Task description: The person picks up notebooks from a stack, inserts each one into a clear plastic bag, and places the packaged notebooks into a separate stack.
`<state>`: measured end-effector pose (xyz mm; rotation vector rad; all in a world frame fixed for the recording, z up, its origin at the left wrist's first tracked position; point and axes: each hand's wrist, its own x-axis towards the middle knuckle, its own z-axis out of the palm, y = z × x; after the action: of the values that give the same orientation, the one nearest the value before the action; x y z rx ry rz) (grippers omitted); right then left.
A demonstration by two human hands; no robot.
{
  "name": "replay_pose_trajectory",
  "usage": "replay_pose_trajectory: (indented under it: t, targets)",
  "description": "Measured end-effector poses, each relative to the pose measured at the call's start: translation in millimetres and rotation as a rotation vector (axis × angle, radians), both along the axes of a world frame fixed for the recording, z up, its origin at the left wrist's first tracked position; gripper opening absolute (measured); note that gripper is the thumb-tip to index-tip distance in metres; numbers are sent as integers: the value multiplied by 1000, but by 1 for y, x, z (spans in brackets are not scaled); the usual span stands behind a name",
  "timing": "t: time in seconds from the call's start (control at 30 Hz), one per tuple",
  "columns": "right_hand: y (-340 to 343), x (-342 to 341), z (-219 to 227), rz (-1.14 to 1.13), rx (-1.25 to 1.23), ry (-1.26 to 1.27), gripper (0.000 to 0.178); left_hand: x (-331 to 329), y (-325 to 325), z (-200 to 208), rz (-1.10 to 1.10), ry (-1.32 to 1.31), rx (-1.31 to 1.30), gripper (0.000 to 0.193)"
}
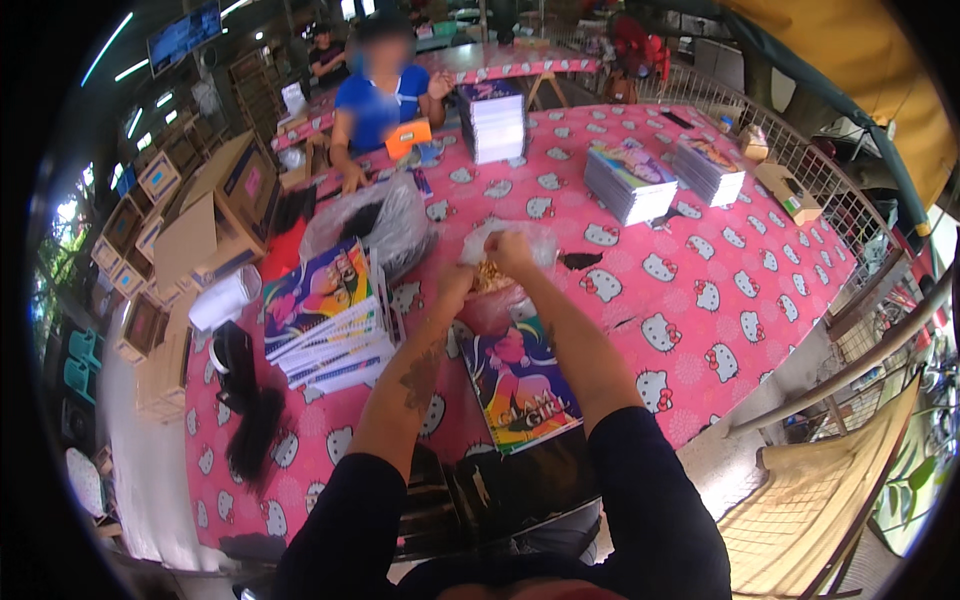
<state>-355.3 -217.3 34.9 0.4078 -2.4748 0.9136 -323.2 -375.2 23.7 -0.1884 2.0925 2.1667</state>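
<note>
Working at a clear bag [500, 304], left hand [458, 286] and right hand [511, 255] close together.
Nearest, a notebook [522, 378] lies flat on the table [632, 318]. Beyond it sits the bag, golden pieces [490, 277] between the hands: left hand curled at its left edge, right hand bunched at its mouth; whether either grips the plastic, I cannot tell. Left of it, fanned notebooks [330, 300]; farther off, a tall stack [496, 128] near a co-worker [375, 108].
</note>
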Motion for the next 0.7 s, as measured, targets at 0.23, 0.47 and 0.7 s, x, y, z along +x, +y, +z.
replay_pose_trajectory:
  t: [0.23, 0.47, 0.7]
  targets:
    - [38, 21, 23, 251, -1158, -436, 14, 10, 17, 34, 109, 181, -221, 25]
    - [31, 113, 116, 615, -1427, -598, 18, 21, 4, 64, 381, 504, -579, 45]
    - [7, 341, 286, 1272, -924, -509, 18, 63, -7, 104, -98, 916, -723, 39]
